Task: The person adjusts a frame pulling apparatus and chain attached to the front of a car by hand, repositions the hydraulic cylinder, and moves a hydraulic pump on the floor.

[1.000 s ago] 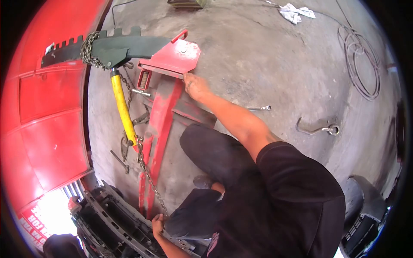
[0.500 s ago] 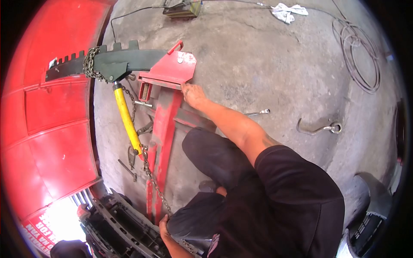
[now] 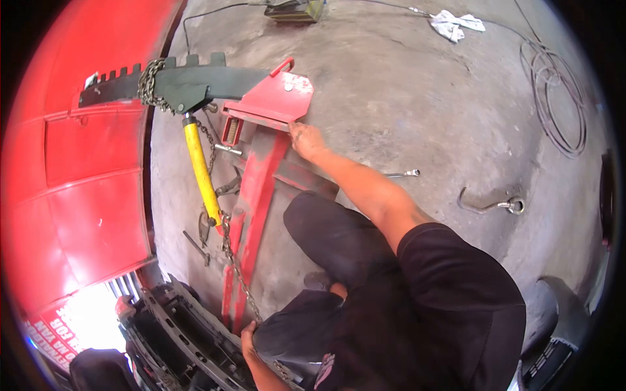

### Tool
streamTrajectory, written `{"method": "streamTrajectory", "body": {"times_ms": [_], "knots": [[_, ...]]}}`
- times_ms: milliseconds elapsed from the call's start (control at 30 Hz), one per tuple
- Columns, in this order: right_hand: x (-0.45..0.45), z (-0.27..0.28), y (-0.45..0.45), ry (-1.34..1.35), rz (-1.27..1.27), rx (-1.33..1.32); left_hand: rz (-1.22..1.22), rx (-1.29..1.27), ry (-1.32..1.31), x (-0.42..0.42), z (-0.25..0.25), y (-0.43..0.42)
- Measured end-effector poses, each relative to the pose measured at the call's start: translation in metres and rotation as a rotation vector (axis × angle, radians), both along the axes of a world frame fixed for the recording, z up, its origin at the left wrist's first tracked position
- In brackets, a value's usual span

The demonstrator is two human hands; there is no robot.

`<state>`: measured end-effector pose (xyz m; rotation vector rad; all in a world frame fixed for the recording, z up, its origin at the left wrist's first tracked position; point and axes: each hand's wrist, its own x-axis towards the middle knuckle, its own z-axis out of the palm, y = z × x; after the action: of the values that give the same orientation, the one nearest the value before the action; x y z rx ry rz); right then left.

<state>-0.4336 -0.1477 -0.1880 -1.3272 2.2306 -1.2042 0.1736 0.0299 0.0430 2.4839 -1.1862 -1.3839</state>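
Observation:
A red steel beam point(image 3: 258, 195) slants across the floor in front of my knees, with a red bracket point(image 3: 277, 101) at its upper end. My right hand point(image 3: 305, 140) is at the bracket's lower corner, its fingers curled against the edge. From the bracket a dark green toothed arm point(image 3: 241, 81) extends left, wrapped with chain. A yellow hydraulic ram point(image 3: 202, 171) joins that arm to the beam. A chain point(image 3: 242, 281) stretches from the ram's foot down to my left hand point(image 3: 250, 340), closed beside my knee; the knee partly hides its fingers.
Clamps point(image 3: 228, 186) and a bar point(image 3: 195, 246) lie left of the beam. A wrench point(image 3: 404, 174) and a metal hook point(image 3: 489, 203) lie at right. Farther off are a coiled hose point(image 3: 554, 111), a white rag point(image 3: 453, 25), a red panelled wall point(image 3: 91, 163) and black car parts point(image 3: 189, 339).
The view has shifted slightly, so most things sit a little farther right. Both hands keep their places, at the bracket and the chain.

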Motion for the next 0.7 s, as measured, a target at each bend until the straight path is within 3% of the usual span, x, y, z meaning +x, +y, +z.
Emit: {"method": "streamTrajectory", "body": {"times_ms": [200, 400, 700], "knots": [[-0.001, -0.001, -0.001, 0.002, -0.006, -0.017, -0.037, -0.032, 0.0, 0.005, 0.0, 0.01], [0.0, -0.02, -0.005, 0.065, -0.022, -0.202, -0.006, -0.087, -0.017, 0.007, 0.0, 0.021], [-0.007, -0.004, 0.0, 0.007, 0.046, -0.07, 0.069, -0.183, 0.043, -0.015, 0.012, 0.04]]}}
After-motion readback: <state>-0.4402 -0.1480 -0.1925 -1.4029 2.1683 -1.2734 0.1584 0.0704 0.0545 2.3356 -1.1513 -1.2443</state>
